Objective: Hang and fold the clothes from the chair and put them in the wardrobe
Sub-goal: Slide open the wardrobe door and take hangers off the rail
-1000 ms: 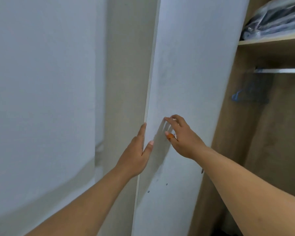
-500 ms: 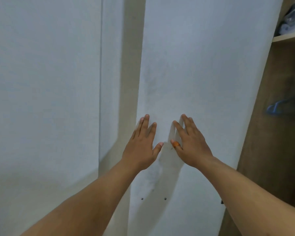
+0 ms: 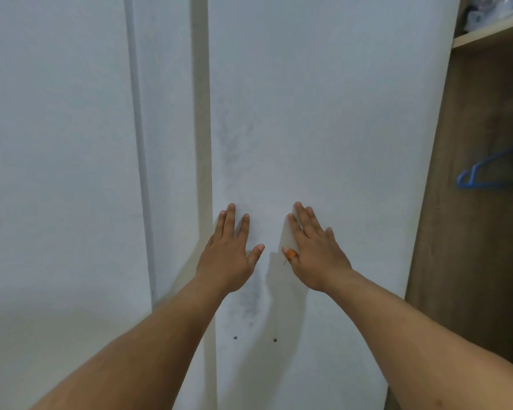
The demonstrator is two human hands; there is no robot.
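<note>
A white wardrobe door fills the middle of the head view. My left hand lies flat on it near its left edge, fingers straight and pointing up. My right hand presses flat on the door just to the right, with an orange band on its thumb. Both palms touch the panel and hold nothing. The open wooden wardrobe interior shows at the right, with a blue hanger inside. No clothes from the chair are in view.
A white wall covers the left, with a beige gap beside the door's edge. A wooden shelf at the top right carries bagged items. Two small screw holes mark the door below my hands.
The door has swung to face me more squarely, hiding more of the wardrobe interior. My left hand left the door's edge and now lies flat; my right hand's fingers straightened onto the panel.
</note>
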